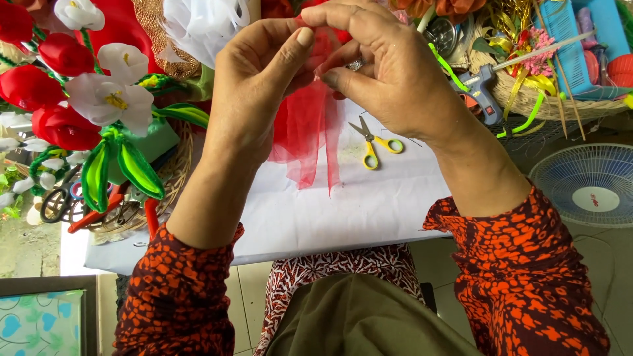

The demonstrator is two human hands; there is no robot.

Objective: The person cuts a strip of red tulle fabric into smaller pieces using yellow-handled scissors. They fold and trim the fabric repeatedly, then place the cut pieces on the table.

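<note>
Red mesh (304,135) pinched by left hand (254,86) and right hand (389,72); hangs over white sheet (356,204), scissors (372,142) near, open room below.

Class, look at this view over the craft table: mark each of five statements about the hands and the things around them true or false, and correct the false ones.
1. Both hands pinch a piece of sheer red fabric. True: the left hand and right hand meet at its top.
2. The small scissors have blue handles. False: the handles are yellow.
3. The scissors lie on the white table cover. True.
4. The right hand holds the glue gun. False: the glue gun lies apart, against the woven basket.
5. The artificial flowers at the left are all white. False: red and white ones stand together.
</note>
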